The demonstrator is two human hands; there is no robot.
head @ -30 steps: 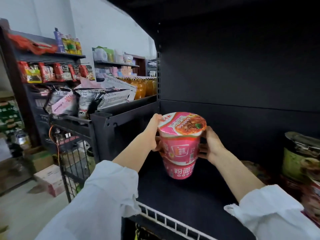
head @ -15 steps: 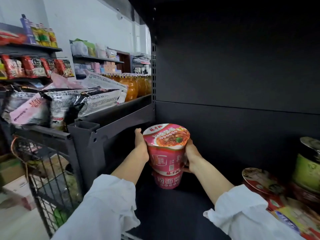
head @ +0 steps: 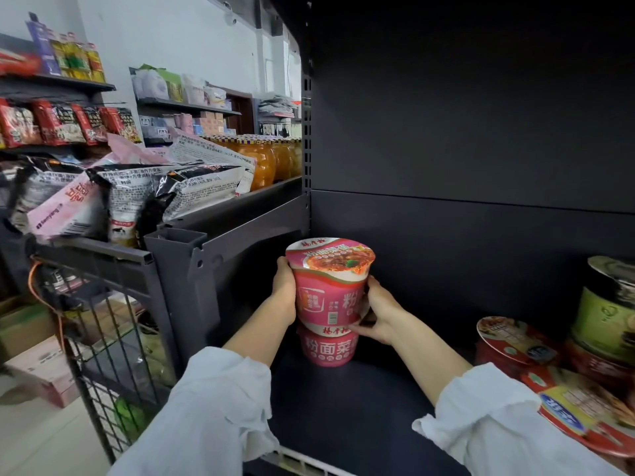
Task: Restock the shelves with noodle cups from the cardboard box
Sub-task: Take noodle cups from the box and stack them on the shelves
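2 pink noodle cups stood stacked at the back left of the dark shelf (head: 343, 424), the upper cup (head: 330, 283) sitting on the lower cup (head: 328, 348). Each had a pink wall with white characters; the upper cup's lid showed noodles in red sauce. The left hand (head: 285, 293) curled round the upper cup's left side, and the right hand (head: 381, 310) gripped its right side near the base.

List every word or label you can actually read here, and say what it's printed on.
"粉面菜": side of the lower pink noodle cup.
"粉面菜蛋": lid of the upper pink noodle cup, partly blurred.
"Samyang": pink noodle packet on the left rack.
Fine print on the black-and-white packets and the labels of the cups at right: too small or blurred to read.
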